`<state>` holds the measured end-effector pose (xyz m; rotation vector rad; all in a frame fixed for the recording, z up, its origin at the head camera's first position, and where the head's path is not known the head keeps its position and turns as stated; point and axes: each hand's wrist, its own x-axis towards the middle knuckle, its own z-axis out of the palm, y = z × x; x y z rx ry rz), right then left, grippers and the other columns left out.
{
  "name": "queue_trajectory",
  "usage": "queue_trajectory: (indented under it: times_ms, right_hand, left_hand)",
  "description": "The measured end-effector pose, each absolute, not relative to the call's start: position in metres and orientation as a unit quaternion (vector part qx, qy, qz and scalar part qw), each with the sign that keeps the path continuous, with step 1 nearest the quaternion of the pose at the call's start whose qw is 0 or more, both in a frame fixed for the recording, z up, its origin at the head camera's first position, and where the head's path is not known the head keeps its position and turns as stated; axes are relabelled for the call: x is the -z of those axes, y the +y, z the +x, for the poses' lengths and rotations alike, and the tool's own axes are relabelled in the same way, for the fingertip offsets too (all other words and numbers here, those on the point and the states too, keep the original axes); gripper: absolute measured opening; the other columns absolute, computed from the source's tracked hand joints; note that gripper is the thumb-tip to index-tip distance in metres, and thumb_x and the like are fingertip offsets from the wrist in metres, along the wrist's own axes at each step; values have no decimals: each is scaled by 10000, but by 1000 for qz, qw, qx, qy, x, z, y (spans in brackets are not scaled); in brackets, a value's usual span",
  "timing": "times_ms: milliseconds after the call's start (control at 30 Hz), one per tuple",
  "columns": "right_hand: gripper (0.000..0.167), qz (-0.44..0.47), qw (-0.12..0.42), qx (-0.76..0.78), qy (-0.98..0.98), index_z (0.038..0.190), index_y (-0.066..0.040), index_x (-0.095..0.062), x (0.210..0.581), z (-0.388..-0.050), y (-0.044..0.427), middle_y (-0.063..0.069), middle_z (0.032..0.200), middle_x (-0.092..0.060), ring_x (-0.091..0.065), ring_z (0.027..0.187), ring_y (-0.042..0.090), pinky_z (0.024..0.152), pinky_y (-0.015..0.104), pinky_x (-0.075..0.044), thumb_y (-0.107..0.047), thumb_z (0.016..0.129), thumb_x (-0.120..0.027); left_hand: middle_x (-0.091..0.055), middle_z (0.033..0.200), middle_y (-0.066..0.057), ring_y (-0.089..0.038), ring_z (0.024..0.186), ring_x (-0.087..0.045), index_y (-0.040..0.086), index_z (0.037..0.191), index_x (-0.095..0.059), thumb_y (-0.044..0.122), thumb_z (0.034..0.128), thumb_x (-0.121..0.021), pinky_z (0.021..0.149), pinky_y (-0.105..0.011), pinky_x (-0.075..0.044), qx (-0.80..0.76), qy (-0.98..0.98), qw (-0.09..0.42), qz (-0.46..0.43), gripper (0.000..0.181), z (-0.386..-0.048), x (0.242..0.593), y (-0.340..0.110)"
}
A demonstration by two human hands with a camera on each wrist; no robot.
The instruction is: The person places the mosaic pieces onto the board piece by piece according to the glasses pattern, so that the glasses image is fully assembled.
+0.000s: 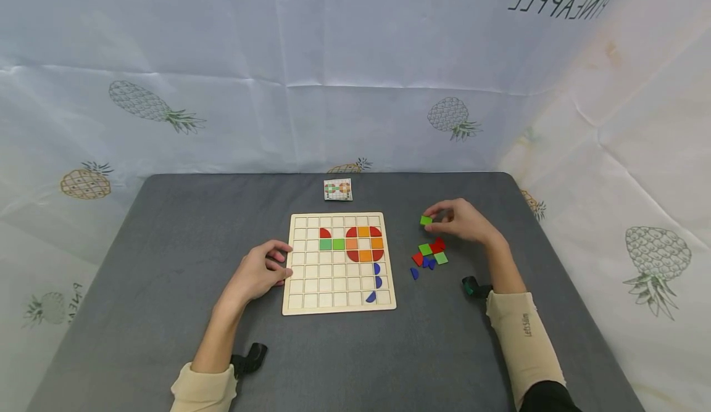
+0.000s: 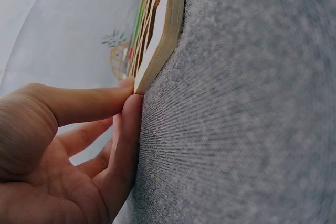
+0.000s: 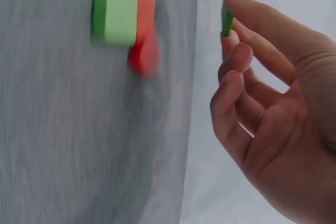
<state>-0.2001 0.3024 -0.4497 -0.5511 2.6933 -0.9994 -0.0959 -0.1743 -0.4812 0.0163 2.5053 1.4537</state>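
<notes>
A wooden grid board (image 1: 328,285) lies on the grey table, holding red, orange and green pieces in its upper rows and several blue pieces at lower right. My left hand (image 1: 258,271) pinches the board's left edge between thumb and fingers; the left wrist view shows the hand (image 2: 79,145) at the board's edge (image 2: 167,51). Between the thumb and fingertips of my right hand (image 1: 463,221) is a green square (image 1: 426,220), held above the loose pieces. The right wrist view shows that green square (image 3: 227,20) edge-on in the right hand (image 3: 273,87).
Loose green squares (image 1: 441,258), red pieces (image 1: 418,258) and blue pieces (image 1: 414,273) lie right of the board. A small pattern card (image 1: 337,190) lies behind it. Black wrist devices (image 1: 255,358) sit beside both forearms. A pineapple-print cloth (image 1: 355,42) hangs behind the table.
</notes>
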Motion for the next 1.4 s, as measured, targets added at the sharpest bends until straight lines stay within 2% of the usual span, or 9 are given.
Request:
queue_trajectory:
  times_ms: [200,367,633,833,1100,1400]
  right_hand:
    - [306,-219,85,354,905,1233,-121,-797,447,-200,265,106,1144,-772,-628,744,175,596,255,-498,-202,946,-864]
    - [313,-241,81,362,897,1242,-142,-796,446,-205,236,83,1123,-763,-626,737,188,612,256,-500,-221,947,-865]
    - [311,-289,112,366,877,1244,-126,-802,441,-215,188,92,1188,-769,-639,770,194,656,275,-528,-239,959,-853]
    - [324,-320,142,351,869,1259,-122,-796,439,-223,152,91,1273,-769,-696,856,133,720,273,-583,-269,972,-837]
    - [322,-364,183,322,855,1248,-96,-795,446,-234,105,75,1169,-796,-651,724,135,708,242,-560,-260,973,-835]
    - [297,-372,209,240,872,1233,-137,-799,449,-237,68,13,1172,-800,-693,992,125,838,252,-579,-272,972,-842]
  left_hand:
    - [-612,1119,-169,-195,850,-673,11,1346,-668,-27,930,-798,707,-322,-666,-495,861,121,3,438,-97,482,-173]
    - [-612,1117,-169,-188,840,-679,10,1346,-667,-26,930,-797,702,-320,-662,-491,863,121,2,438,-97,482,-173]
    - [-612,1117,-169,-191,843,-677,9,1349,-667,-26,932,-795,701,-318,-660,-491,863,120,5,439,-97,483,-174]
    - [-608,1110,-172,-190,828,-682,4,1349,-665,-28,933,-791,696,-312,-655,-495,861,118,10,435,-97,483,-174]
    - [-610,1111,-175,-186,831,-691,2,1351,-663,-24,937,-789,695,-310,-658,-494,861,117,13,433,-97,483,-175]
    - [-615,1115,-174,-187,848,-699,3,1349,-664,-16,941,-785,706,-321,-667,-493,862,118,14,426,-97,483,-175]
